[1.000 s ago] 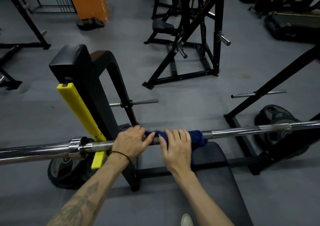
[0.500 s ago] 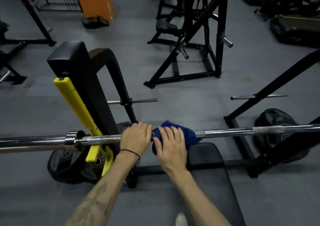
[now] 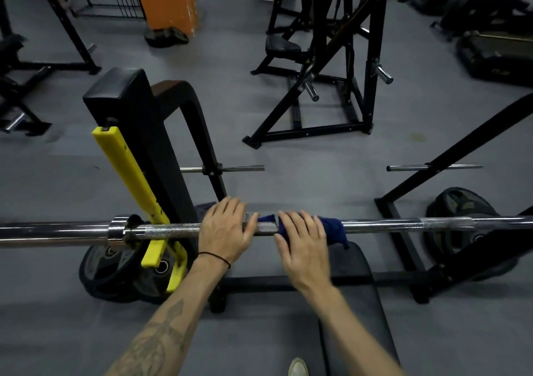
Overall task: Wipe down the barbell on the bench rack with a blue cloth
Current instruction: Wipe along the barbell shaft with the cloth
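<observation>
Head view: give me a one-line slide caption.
Right hand presses a blue cloth onto the racked barbell while the left hand rests on the bar beside it.

The bar (image 3: pixel 173 230) runs off both the left and right edges, so neither end shows. The right hand (image 3: pixel 302 245) covers most of the cloth (image 3: pixel 331 227), and it's a bit motion-blurred too. The left hand (image 3: pixel 225 231) hides the bar under its palm, can't tell if the fingers wrap underneath. A shoe (image 3: pixel 298 367) is cut off at the bottom edge. Plates (image 3: pixel 112 271) sit partly behind the yellow hook (image 3: pixel 129 173).
</observation>
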The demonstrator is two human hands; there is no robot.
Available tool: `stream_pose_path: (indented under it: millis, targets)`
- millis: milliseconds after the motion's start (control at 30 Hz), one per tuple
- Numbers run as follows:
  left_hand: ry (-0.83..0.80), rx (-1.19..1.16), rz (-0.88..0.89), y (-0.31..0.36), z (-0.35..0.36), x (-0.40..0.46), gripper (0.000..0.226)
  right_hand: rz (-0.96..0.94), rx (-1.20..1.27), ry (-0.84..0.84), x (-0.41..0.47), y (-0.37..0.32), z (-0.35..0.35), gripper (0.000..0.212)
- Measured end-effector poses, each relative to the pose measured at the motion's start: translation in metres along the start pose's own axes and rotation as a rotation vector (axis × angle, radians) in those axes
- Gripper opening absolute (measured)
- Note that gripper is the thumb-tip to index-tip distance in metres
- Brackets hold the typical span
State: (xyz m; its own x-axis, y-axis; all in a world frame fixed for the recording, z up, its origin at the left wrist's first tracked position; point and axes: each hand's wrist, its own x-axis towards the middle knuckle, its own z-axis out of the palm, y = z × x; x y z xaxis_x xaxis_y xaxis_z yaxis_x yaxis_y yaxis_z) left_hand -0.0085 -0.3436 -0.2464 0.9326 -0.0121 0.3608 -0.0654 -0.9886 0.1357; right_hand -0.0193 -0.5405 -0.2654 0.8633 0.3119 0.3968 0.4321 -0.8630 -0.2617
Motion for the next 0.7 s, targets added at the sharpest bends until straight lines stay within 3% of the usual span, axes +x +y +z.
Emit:
stream_pose_path:
  millis: [67,167,233,300,400,467,500,600,700]
  targets:
    - [-0.004,-0.004,-0.004,-0.003,0.001,-0.002,0.052,-0.119,-0.086,-0.055,-0.001,0.042,-0.014,0.052]
    - [0.003,-0.011,-0.012,0.0,0.004,-0.003,0.053,0.173,-0.082,0.071,-0.007,0.081,-0.033,0.054]
    - [0.017,0.008,-0.026,0.003,0.005,-0.002,0.052,0.407,-0.038,0.19,-0.003,0.061,-0.024,0.057]
    - [0.006,0.01,-0.032,0.004,0.005,0.0,0.052,0.467,0.028,0.209,0.007,0.015,-0.006,0.058]
    - [0.005,0.019,-0.011,0.0,0.007,-0.001,0.052,0.149,0.026,0.044,0.003,-0.014,0.004,0.063]
    - [0.016,0.014,0.001,-0.001,0.007,-0.003,0.052,-0.071,-0.041,-0.037,0.002,0.022,-0.01,0.06]
    - [0.022,0.01,0.001,-0.002,0.007,-0.003,0.052,-0.093,-0.074,-0.041,0.0,0.045,-0.017,0.058]
    - [0.015,0.002,0.004,0.001,0.007,-0.003,0.052,0.156,-0.075,0.085,-0.009,0.089,-0.039,0.055]
    - [0.007,0.018,-0.019,0.001,0.009,-0.001,0.051,0.446,-0.027,0.183,-0.004,0.047,-0.017,0.059]
